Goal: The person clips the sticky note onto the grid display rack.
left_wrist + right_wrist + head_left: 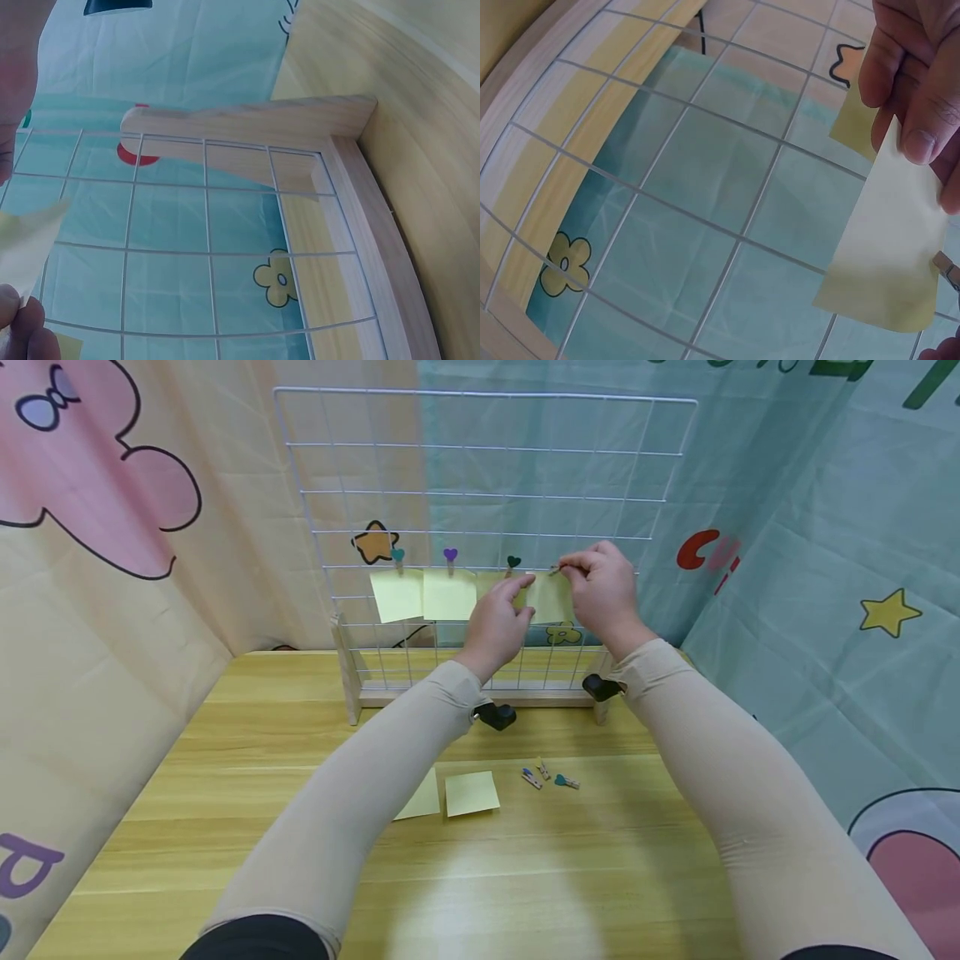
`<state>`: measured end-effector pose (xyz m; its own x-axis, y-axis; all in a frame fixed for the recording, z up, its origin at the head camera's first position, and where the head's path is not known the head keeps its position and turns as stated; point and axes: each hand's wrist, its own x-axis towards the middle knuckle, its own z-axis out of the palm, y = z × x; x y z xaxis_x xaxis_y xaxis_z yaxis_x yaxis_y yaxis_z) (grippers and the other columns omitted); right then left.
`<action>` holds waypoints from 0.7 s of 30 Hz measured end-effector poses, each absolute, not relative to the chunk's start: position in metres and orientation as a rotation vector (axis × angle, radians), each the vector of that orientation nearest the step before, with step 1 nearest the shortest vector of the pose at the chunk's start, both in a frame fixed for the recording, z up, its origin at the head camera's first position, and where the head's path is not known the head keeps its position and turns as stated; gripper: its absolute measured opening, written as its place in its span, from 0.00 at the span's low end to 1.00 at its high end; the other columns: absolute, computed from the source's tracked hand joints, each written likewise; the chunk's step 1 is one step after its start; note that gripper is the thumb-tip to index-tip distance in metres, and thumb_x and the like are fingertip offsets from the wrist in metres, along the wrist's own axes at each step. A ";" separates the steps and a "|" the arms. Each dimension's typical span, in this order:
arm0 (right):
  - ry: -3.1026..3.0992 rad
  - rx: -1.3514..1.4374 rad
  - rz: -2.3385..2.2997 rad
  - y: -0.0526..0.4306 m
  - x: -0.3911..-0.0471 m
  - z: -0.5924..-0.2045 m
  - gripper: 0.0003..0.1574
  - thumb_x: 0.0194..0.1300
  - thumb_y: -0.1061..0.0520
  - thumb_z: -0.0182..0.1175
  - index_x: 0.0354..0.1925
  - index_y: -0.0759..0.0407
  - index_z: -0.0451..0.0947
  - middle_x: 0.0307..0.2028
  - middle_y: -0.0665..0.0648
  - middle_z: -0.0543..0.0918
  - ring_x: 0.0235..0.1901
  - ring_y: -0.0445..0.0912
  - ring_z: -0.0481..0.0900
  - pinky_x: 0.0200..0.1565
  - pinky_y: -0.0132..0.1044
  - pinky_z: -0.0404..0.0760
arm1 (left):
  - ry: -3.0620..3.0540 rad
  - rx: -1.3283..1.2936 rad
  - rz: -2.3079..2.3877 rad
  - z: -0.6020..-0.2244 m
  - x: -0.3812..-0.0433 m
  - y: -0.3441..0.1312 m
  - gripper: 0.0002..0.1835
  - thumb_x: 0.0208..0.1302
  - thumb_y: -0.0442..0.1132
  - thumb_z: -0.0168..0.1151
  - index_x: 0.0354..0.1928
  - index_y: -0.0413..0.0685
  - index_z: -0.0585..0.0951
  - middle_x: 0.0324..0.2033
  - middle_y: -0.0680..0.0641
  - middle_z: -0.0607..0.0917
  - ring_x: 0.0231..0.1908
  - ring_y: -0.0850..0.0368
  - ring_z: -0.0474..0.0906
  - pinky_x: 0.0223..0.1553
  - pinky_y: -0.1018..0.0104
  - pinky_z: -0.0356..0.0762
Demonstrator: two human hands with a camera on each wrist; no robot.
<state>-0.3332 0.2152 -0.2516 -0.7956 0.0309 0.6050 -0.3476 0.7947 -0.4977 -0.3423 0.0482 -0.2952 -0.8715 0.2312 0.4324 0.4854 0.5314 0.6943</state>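
In the head view, my left hand [495, 625] pinches a pale yellow sticky note [552, 600] by its left side, up against a white wire grid panel [487, 393]. My right hand [606, 597] holds a small wooden clothespin [946, 270] at the note's upper edge. To the left, three more notes hang in a row from the same wire: one [397, 596] under a teal heart clothespin [398, 555], one [450, 597] under a purple one [450, 555], and a third, partly behind my left hand, under a dark green one [513, 562].
The panel stands in a wooden base [480, 698] on a wood-grain table [285, 760]. In front lie a loose note [472, 793], another [424, 800] partly covered by my left sleeve, and three small clothespins [567, 782]. Printed curtains [810, 635] surround the table.
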 end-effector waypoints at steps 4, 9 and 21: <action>-2.381 0.216 0.806 0.214 -0.334 -0.251 0.15 0.80 0.58 0.58 0.52 0.61 0.90 0.45 0.62 0.79 0.45 0.55 0.78 0.44 0.42 0.76 | -2.483 -0.610 -1.244 -0.296 -0.344 0.048 0.28 0.76 0.36 0.63 0.75 0.54 0.74 0.74 0.49 0.75 0.26 0.61 0.77 0.31 0.71 0.77; -2.407 0.201 0.780 0.214 -0.337 -0.251 0.16 0.80 0.58 0.57 0.53 0.61 0.90 0.46 0.62 0.79 0.47 0.56 0.78 0.46 0.44 0.79 | -2.480 -0.618 -1.202 -0.297 -0.346 0.048 0.28 0.75 0.35 0.64 0.74 0.54 0.75 0.73 0.49 0.77 0.31 0.59 0.79 0.38 0.69 0.79; -2.456 0.184 0.714 0.211 -0.338 -0.249 0.16 0.81 0.58 0.56 0.53 0.61 0.89 0.44 0.62 0.78 0.44 0.56 0.76 0.43 0.43 0.74 | -2.503 -0.582 -1.194 -0.295 -0.345 0.047 0.27 0.75 0.35 0.64 0.74 0.55 0.75 0.73 0.50 0.77 0.46 0.54 0.84 0.37 0.68 0.77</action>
